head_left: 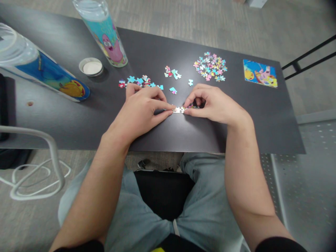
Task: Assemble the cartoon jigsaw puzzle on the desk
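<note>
Between my two hands lies a short strip of joined jigsaw puzzle pieces (pixel 177 110) on the dark table. My left hand (pixel 147 105) pinches the strip's left end between thumb and forefinger. At the other end, the thumb and forefinger of my right hand (pixel 210 103) close on a puzzle piece (pixel 183 109) that touches or nearly touches the strip. More pieces are partly hidden under my right fingers. Just beyond my left hand spreads a group of blue and red pieces (pixel 141 81). A single piece (pixel 173 90) lies in front of the strip.
A heap of mixed pieces (pixel 210 66) sits farther back, beside a picture card (pixel 260 73). Two tall printed bottles, one nearer (pixel 52 70) and one farther (pixel 110 42), stand at left with a round lid (pixel 91 67). A white cable (pixel 52 150) hangs by the table's left front.
</note>
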`<state>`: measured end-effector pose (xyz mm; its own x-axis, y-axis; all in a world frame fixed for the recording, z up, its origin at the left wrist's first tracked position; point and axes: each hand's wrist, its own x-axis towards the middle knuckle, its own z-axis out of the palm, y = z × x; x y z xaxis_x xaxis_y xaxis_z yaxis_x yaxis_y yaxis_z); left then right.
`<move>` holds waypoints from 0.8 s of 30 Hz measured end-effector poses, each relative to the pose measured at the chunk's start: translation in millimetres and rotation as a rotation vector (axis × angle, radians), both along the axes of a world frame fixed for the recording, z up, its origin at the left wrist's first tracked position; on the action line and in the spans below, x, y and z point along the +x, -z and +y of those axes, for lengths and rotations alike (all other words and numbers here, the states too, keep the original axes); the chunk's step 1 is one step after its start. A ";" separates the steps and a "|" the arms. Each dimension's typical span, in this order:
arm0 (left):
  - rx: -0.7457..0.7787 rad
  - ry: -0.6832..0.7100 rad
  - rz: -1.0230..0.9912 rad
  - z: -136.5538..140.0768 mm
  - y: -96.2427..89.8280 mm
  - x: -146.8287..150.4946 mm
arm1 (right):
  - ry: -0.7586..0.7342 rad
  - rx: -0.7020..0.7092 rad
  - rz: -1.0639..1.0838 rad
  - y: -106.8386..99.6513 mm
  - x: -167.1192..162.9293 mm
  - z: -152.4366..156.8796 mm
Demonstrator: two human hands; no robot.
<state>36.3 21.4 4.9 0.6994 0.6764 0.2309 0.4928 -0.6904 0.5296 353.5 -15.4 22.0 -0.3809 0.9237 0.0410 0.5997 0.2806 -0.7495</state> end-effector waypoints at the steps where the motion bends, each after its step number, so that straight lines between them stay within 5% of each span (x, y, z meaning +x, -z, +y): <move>1: -0.003 0.000 -0.003 -0.1 0.0 0.2 | 0.004 0.006 0.005 -0.2 -0.3 -0.1; 24: 0.029 -0.033 -0.003 -1.9 0.1 3.0 | 0.109 -0.127 -0.002 -16.1 -10.9 -2.6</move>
<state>39.4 19.4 4.8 0.6763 0.6920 0.2525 0.5138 -0.6888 0.5114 342.6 -18.0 38.1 -0.2783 0.9572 -0.0791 0.6225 0.1170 -0.7738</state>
